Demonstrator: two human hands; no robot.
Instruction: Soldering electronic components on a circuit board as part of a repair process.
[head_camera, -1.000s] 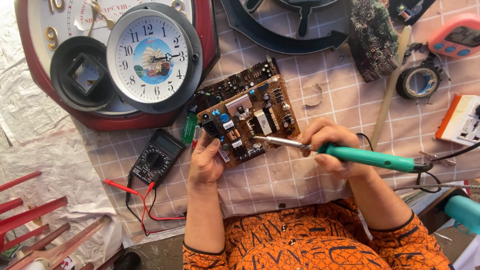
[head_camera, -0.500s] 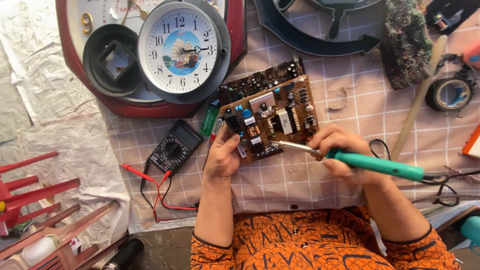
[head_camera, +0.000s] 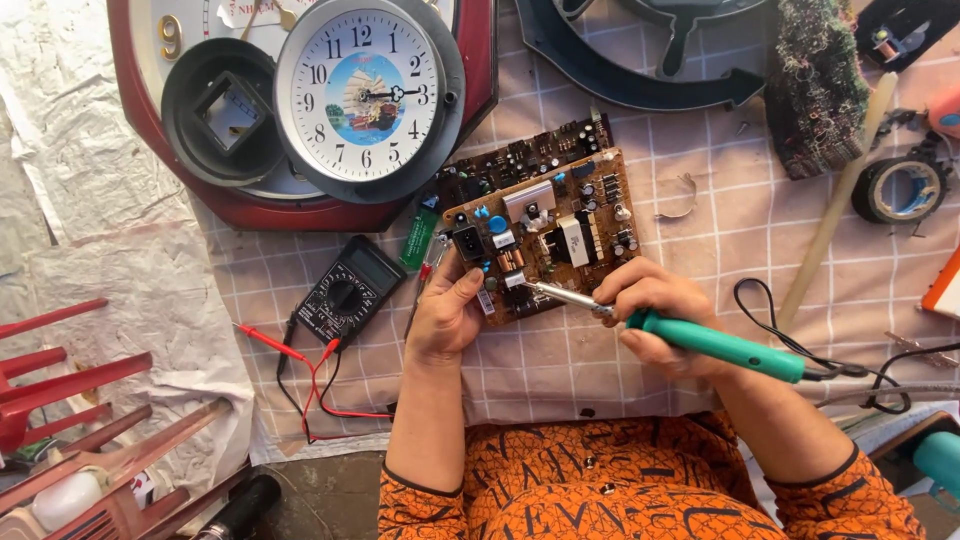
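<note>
A brown circuit board (head_camera: 560, 225) with several components lies on the checked cloth (head_camera: 740, 240). My left hand (head_camera: 447, 315) holds its lower left edge with the fingers. My right hand (head_camera: 655, 310) grips a green-handled soldering iron (head_camera: 715, 343), and its metal tip touches the board near the lower middle. A darker board (head_camera: 520, 160) sits just behind the brown one.
A black multimeter (head_camera: 348, 290) with red and black leads lies left of my left hand. A round wall clock (head_camera: 365, 95) rests on a red clock case (head_camera: 240, 205). A roll of tape (head_camera: 902, 190), a pale stick (head_camera: 835, 210) and a red rack (head_camera: 70, 400) are around.
The view has shifted so the board, clock and hands sit further right and lower in frame. Both hands keep their grips on the board and iron.
</note>
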